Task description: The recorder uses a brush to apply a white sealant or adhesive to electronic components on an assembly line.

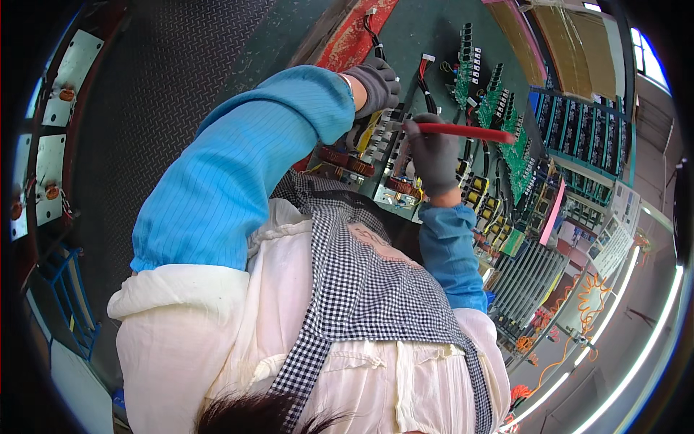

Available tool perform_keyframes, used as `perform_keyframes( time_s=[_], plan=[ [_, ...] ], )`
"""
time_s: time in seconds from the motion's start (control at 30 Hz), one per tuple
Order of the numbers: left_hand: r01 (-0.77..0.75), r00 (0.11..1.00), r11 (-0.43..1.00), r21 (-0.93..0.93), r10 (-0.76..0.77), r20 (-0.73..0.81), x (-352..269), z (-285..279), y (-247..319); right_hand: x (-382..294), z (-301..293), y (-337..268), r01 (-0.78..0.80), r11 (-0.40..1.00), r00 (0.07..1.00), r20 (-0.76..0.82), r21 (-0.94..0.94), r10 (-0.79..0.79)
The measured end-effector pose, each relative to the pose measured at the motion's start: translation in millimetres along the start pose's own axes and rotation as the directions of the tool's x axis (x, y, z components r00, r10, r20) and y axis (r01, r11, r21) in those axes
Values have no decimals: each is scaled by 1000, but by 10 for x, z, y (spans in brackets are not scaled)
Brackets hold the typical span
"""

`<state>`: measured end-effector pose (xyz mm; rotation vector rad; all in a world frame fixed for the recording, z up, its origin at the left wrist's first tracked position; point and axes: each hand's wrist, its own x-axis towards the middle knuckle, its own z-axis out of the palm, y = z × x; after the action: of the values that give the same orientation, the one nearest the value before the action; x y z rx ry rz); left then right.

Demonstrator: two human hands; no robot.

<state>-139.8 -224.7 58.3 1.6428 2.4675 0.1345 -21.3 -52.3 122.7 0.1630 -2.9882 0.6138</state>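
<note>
My left hand (378, 85), in a grey glove, has curled fingers near a dark wire bundle at the upper edge of a circuit board assembly; whether it grips anything is hidden. My right hand (435, 157), also gloved, is closed around a tool with a long red handle (466, 131). The tool's pale end lies by the grey heatsink parts (380, 140) between my hands. Copper-wound coils (355, 164) and yellow-taped parts sit on the boards below. A white connector (428, 58) on red and black wires stands beyond my right hand.
Green circuit boards (515, 157) and yellow-wound transformers (480, 192) lie to the right on the green bench. A red, worn bench edge (355, 35) runs at the upper left. Racks of boards (583, 127) stand at the right. Metal plates with coils (51, 154) are at far left.
</note>
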Motion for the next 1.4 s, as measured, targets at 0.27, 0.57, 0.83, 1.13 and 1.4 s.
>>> perform_keyframes(
  time_s=[0.27,0.57,0.83,1.13,1.4],
  plan=[
    [4,1000,1000,28,-4,-27,38,100,-4,21,-45,28,34,999,998,-59,-1,-34],
    [21,999,999,40,-23,42,5,-15,35,-17,-65,58,65,995,993,-96,-73,-71],
    [24,999,998,52,-26,41,13,-18,54,-24,-114,112,-42,999,995,-87,3,42],
    [52,995,996,73,-58,85,94,-10,75,163,-14,180,119,983,990,-64,-139,-129],
    [61,996,995,80,-66,53,77,-5,67,178,-14,185,9,1000,997,-78,24,-7]
  ],
)
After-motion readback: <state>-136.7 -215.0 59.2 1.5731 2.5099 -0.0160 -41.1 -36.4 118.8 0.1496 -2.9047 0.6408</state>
